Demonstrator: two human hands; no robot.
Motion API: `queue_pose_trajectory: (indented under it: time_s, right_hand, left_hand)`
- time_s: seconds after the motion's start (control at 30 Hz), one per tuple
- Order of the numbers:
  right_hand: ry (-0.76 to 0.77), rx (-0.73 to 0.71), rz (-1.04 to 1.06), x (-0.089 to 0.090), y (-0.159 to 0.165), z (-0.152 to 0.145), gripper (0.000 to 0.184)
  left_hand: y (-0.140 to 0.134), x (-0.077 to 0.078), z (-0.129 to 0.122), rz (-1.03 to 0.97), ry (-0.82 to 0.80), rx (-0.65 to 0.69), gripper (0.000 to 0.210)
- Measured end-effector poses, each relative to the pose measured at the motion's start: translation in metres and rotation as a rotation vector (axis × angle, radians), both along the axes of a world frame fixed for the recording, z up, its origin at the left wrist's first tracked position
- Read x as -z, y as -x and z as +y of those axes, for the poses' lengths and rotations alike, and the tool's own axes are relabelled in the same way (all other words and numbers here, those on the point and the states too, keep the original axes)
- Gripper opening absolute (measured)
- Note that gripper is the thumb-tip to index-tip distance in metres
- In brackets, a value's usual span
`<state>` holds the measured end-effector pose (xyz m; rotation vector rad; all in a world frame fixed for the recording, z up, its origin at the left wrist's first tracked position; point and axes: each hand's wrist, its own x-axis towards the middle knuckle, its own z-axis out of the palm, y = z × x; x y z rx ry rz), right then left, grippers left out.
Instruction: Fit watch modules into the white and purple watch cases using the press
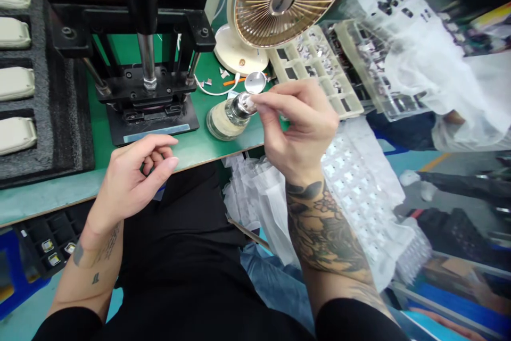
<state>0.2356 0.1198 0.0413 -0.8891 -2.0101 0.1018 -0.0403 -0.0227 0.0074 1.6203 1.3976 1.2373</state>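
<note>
My right hand (297, 125) is closed in a pinch at the metal top (241, 105) of a glass bottle (225, 122). Something small and whitish shows at its fingertips, too small to name. The bottle stands at the table's front edge, its lower part pale, and its round metal lid (255, 82) is flipped up behind the fingers. My left hand (138, 171) hovers over the table edge with nothing in it; thumb and forefinger are apart and the other fingers curl loosely. Nearest to it is the base of a black press (154, 125).
Left of the press, a dark foam tray (67, 133) holds several cream-coloured cases (16, 83). A fan (283, 0) stands behind the bottle. To the right are a compartment box (343, 99) of small parts and clear plastic sheets (359, 181). A black tray (51, 229) sits under the table edge.
</note>
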Motion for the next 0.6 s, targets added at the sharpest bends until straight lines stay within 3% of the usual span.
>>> queue_pose_trajectory:
  time_s: [0.23, 0.37, 0.47, 0.6]
  right_hand:
    - [0.022, -0.025, 0.029, 0.005, 0.002, 0.006, 0.015]
    - [0.000, 0.111, 0.378, 0.019, 0.001, 0.002, 0.013]
    - [0.147, 0.194, 0.685, 0.038, 0.001, -0.011, 0.015]
    - [0.322, 0.172, 0.759, 0.065, 0.000, -0.040, 0.017]
  left_hand:
    - [0.001, 0.002, -0.002, 0.063, -0.016, -0.016, 0.023]
    - [-0.019, 0.001, 0.011, 0.123, -0.017, -0.070, 0.024]
    - [-0.052, -0.004, 0.034, 0.208, -0.020, -0.041, 0.052]
    - [-0.097, -0.013, 0.066, 0.454, -0.055, -0.145, 0.088]
